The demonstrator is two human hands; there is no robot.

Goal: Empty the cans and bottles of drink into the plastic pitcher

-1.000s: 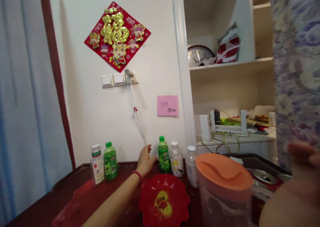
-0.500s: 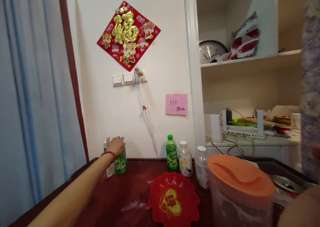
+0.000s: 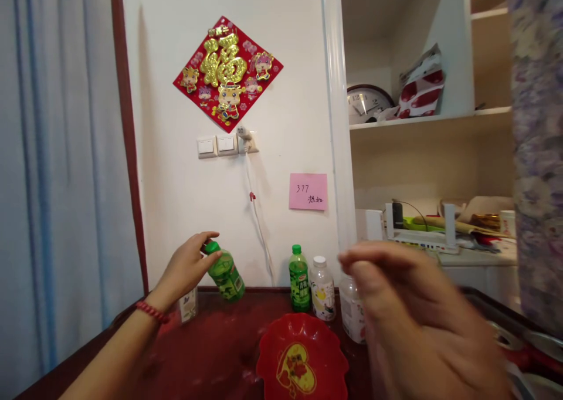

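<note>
My left hand (image 3: 193, 262), with a red bead bracelet on the wrist, grips a green drink bottle (image 3: 227, 275) near its green cap. That bottle leans, its base toward the right, just above or on the table; I cannot tell if it touches. Behind the wrist stands a white patterned bottle (image 3: 188, 306), partly hidden. My right hand (image 3: 422, 324) is large and blurred in the right foreground, half bent with thumb and fingers pointing left, nothing visible in it. It covers most of a clear container and part of a white-capped bottle (image 3: 352, 312).
Another green bottle (image 3: 299, 280) and a white-capped bottle (image 3: 323, 288) stand by the wall. A red scalloped plate (image 3: 303, 359) lies in front on the dark red table (image 3: 206, 353). At the right are a dark tray with cans, and a shelf holding a white router (image 3: 422, 239).
My left hand has tilted the green bottle and brought it slightly right, away from the white patterned one. My right hand has come in from the right edge, over the orange-lidded container.
</note>
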